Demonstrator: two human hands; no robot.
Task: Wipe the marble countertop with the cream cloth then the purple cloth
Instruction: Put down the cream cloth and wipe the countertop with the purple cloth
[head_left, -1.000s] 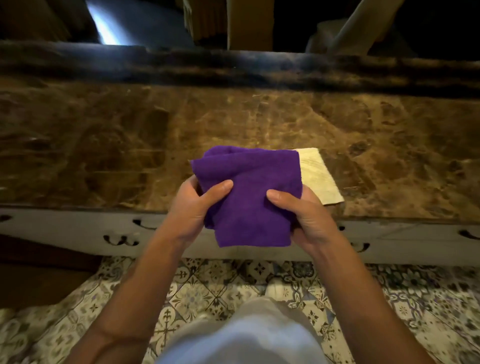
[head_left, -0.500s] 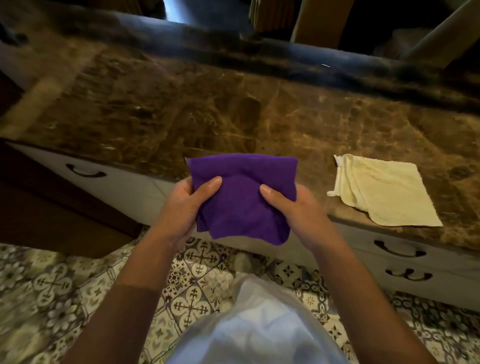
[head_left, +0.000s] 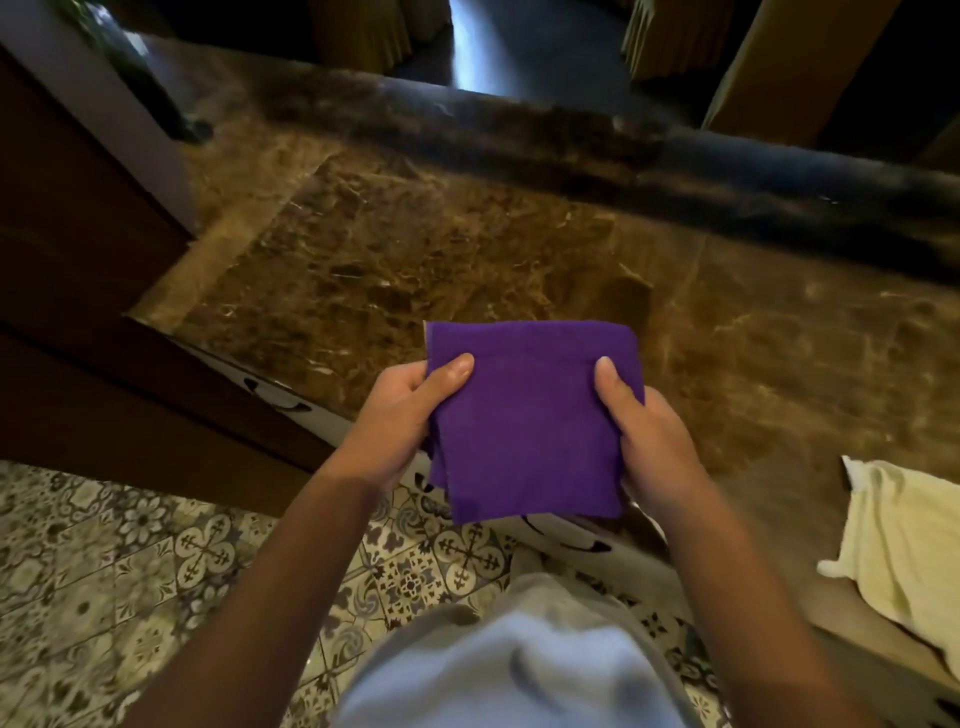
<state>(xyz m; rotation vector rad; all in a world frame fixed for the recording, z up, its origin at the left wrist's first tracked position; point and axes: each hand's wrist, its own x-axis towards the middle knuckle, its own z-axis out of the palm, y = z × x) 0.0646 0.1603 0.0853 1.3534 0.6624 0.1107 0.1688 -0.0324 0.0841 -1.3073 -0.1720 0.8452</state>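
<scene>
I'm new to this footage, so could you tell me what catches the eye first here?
A folded purple cloth at centre, gripped by the left hand and right hand over the countertop's near edge. Beyond it lies the brown marble countertop; a cream cloth lies at far right.

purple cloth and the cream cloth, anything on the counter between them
Nothing: in the head view, only bare marble countertop lies between the purple cloth, held in both hands, and the cream cloth at the right.
</scene>
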